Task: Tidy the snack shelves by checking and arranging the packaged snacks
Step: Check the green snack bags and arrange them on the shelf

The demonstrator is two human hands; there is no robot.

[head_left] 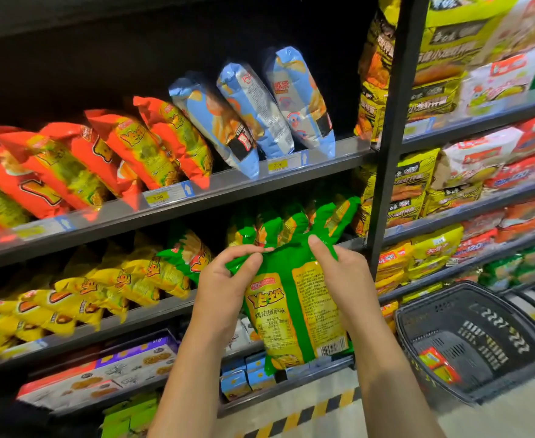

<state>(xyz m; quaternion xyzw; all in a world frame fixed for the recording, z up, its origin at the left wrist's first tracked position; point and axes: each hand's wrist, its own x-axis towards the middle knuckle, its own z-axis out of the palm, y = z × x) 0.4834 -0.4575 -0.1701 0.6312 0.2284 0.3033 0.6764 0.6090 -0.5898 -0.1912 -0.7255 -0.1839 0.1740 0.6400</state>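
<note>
Left hand [225,287] and right hand [346,278] tight on green snack bag [294,311], palms hidden.

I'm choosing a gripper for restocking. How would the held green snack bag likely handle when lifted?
Probably light for its size: the green snack bag looks puffed, and the left hand merely pinches its top. Glossy, glare-streaked film suggests it is slippery. Creases by the right hand suggest floppy, not stiff.

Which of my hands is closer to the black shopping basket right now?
Right. The right hand holds the green snack bag by its right edge, just left of the basket; the left hand pinches the bag's top-left corner, farther away.
</note>
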